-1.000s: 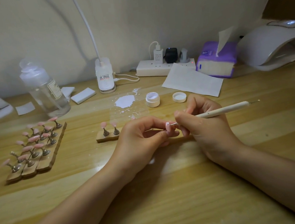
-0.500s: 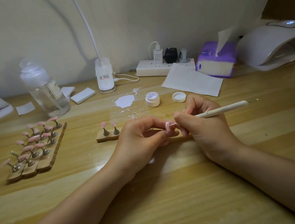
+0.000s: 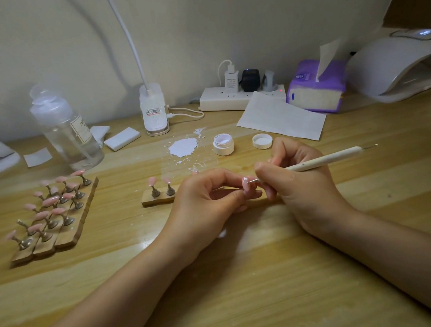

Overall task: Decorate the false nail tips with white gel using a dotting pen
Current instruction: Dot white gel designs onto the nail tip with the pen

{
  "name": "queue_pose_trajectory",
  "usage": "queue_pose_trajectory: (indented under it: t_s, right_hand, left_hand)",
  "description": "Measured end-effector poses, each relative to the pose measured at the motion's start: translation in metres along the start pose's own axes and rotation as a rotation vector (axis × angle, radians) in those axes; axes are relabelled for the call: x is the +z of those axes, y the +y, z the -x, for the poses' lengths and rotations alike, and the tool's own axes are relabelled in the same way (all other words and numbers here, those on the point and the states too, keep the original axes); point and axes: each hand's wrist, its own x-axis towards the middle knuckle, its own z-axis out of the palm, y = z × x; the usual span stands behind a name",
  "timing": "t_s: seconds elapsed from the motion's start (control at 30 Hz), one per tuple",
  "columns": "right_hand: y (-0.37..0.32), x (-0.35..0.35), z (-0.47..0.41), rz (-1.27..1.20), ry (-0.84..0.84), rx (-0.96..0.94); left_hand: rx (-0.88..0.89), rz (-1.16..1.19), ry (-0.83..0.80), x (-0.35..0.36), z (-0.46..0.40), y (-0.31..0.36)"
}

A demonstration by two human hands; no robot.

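I see the left hand (image 3: 207, 198) pinching a pink nail tip (image 3: 245, 183) between thumb and fingers, just above the tabletop (image 3: 246, 291). Right hand (image 3: 297, 182) grips the dotting pen (image 3: 321, 159), metal point touching the tip. Open gel jar (image 3: 223, 144) and its lid (image 3: 262, 141) sit just behind the hands. Rack of pink tips (image 3: 52, 216) well left.
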Motion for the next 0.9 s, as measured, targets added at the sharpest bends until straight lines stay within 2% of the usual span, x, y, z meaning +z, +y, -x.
queue_pose_trajectory:
  t_s: [0.9]
  right_hand:
    - [0.0000,0.0004,-0.0002,0.012,0.007,-0.010]
  left_hand:
    - [0.003,-0.015,0.006,0.0006,0.0002,0.0012]
